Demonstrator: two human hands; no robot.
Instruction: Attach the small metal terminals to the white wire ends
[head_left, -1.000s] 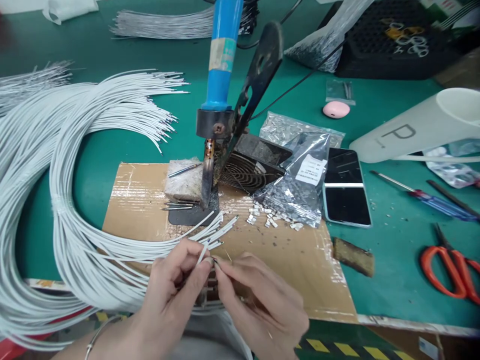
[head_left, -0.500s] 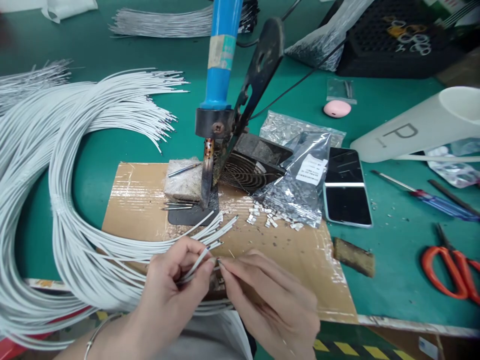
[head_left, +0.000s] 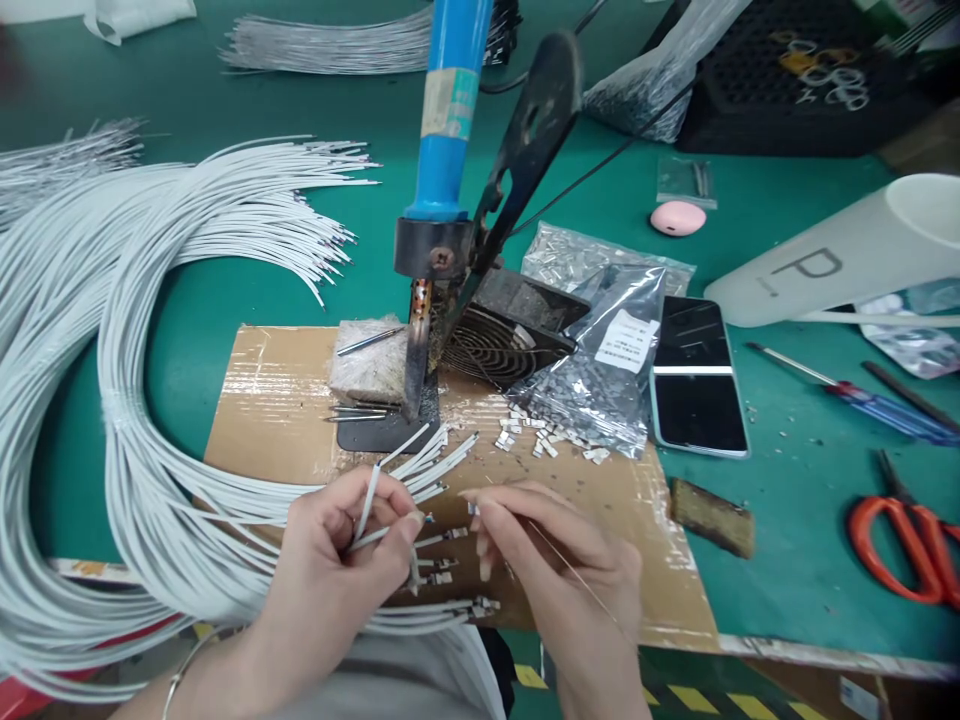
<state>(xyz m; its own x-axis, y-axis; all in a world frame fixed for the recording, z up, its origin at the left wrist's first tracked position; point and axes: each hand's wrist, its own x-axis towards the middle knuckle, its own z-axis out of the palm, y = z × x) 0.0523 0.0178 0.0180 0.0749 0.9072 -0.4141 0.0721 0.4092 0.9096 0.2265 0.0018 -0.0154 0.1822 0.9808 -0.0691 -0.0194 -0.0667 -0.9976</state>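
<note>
your left hand (head_left: 334, 575): fingers clasp white plastic-coated wires (head_left: 367, 508), above brown cardboard (head_left: 277, 400) | your right hand (head_left: 581, 575): fingers pinch tiny pale piece (head_left: 472, 508) | tilted blue-handled soldering iron (head_left: 444, 170) beyond, partly hiding green desk (head_left: 795, 500)

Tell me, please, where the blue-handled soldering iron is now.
In the head view, the soldering iron points down just left of centre, beyond the left hand, its tip beside an off-white block.

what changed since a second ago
The right hand has pulled away rightward from the left hand, and a small pale piece now shows in its pinch. More wire ends show between the hands. The left hand still holds white wires; the soldering iron and phone stayed put.
</note>
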